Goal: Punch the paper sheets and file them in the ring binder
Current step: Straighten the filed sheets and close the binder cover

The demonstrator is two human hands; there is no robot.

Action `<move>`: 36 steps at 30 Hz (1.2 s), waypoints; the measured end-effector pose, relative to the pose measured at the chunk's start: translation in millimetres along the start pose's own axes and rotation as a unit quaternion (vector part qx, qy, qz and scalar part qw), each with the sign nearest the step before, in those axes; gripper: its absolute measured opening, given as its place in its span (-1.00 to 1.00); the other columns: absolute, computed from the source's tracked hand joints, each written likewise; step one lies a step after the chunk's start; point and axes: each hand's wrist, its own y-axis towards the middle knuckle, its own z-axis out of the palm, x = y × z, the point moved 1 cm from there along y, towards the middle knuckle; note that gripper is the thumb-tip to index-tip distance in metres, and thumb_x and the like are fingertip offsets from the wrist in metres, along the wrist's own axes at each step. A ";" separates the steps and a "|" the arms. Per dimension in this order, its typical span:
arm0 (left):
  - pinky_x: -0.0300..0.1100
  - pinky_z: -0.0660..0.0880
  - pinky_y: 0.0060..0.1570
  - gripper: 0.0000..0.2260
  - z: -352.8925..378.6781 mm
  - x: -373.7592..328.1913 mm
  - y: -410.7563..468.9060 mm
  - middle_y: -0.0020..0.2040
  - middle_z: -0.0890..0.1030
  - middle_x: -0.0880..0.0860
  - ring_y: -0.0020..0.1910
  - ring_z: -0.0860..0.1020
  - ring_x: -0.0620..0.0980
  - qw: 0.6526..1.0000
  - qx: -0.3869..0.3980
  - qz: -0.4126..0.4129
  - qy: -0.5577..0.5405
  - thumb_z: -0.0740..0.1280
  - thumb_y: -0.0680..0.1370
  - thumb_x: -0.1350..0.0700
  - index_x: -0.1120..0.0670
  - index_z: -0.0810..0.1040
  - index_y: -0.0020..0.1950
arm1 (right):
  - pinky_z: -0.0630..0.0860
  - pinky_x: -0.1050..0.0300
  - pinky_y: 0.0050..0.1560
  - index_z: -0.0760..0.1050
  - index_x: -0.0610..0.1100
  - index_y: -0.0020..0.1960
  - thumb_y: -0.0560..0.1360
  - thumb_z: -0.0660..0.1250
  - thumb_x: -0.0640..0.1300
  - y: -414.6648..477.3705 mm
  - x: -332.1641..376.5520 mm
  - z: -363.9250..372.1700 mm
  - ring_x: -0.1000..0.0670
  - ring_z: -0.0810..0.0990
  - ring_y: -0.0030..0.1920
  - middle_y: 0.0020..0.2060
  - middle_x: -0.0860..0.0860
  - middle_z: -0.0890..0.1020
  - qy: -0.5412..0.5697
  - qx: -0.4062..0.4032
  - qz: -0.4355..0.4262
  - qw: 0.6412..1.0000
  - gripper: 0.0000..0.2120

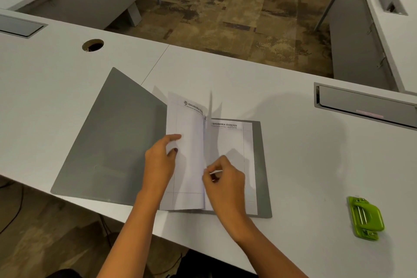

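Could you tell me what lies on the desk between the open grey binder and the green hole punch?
Nothing: the head view shows only bare white desk between binder and punch.

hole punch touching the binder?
Apart. Head view shows bare desk between the green hole punch and the grey binder.

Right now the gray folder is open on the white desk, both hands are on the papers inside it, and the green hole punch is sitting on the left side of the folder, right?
Not quite. The head view shows the green hole punch on the right side of the gray folder, not the left. The rest holds: the folder lies open on the white desk, and the left hand and right hand are on the papers inside it.
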 end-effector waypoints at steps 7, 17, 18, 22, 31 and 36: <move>-0.35 0.37 0.01 -0.69 3.4 -8.2 -0.4 0.13 0.60 -0.02 0.03 0.48 -0.16 0.997 -0.008 -0.044 -0.059 0.25 0.55 -0.11 0.05 0.57 0.17 | 0.34 0.61 -0.25 0.50 -0.02 -0.05 0.47 0.37 0.03 -2.9 22.5 21.7 0.17 0.51 -0.28 -0.12 0.07 0.65 -0.007 0.085 -0.052 0.995 -0.85; -0.04 0.42 0.25 -0.65 -1.7 -5.0 1.2 0.25 0.56 0.17 0.23 0.52 0.14 0.997 -0.024 -0.068 -0.005 0.30 0.56 0.12 0.22 0.46 0.32 | 0.46 0.46 -0.16 0.46 0.00 -0.01 0.54 0.31 -0.09 14.0 -18.5 4.0 0.11 0.58 -0.07 -0.12 0.16 0.55 0.038 0.022 0.041 0.998 -0.95; -0.04 0.40 0.27 -0.63 -2.8 -4.7 1.5 0.28 0.54 0.16 0.26 0.50 0.14 0.998 -0.026 -0.065 -0.006 0.30 0.56 0.14 0.21 0.43 0.35 | 0.47 0.36 -0.09 0.47 -0.06 0.06 0.53 0.31 -0.12 18.8 -32.1 0.0 0.04 0.58 0.00 -0.04 0.07 0.56 0.007 0.004 0.074 0.997 -0.89; -0.01 0.37 0.30 -0.57 -7.0 -4.1 1.9 0.34 0.48 0.12 0.33 0.44 0.12 0.998 -0.029 -0.059 -0.025 0.31 0.55 0.17 0.13 0.34 0.41 | 0.46 0.09 0.13 0.32 -0.23 0.30 0.48 0.36 -0.08 34.2 -80.6 -10.0 -0.17 0.45 0.20 0.21 -0.18 0.45 -0.170 -0.019 0.242 0.955 -0.53; 0.02 0.36 0.32 -0.52 -7.4 -2.2 4.0 0.38 0.45 0.10 0.36 0.41 0.12 0.997 -0.019 -0.066 -0.032 0.32 0.55 0.17 0.09 0.29 0.45 | 0.43 -0.11 0.18 0.22 -0.28 0.36 0.42 0.41 0.00 53.6 -98.2 -5.2 -0.24 0.42 0.24 0.25 -0.22 0.46 -0.200 -0.013 0.338 0.919 -0.33; 0.03 0.36 0.31 -0.53 -7.6 -1.9 5.0 0.38 0.45 0.10 0.35 0.42 0.13 0.997 -0.019 -0.070 -0.040 0.32 0.54 0.16 0.09 0.30 0.43 | 0.56 0.01 -0.06 0.49 -0.30 0.04 0.47 0.35 -0.15 59.0 -96.3 -16.0 -0.15 0.56 -0.04 0.04 -0.22 0.58 -0.095 -0.028 0.283 0.954 -0.77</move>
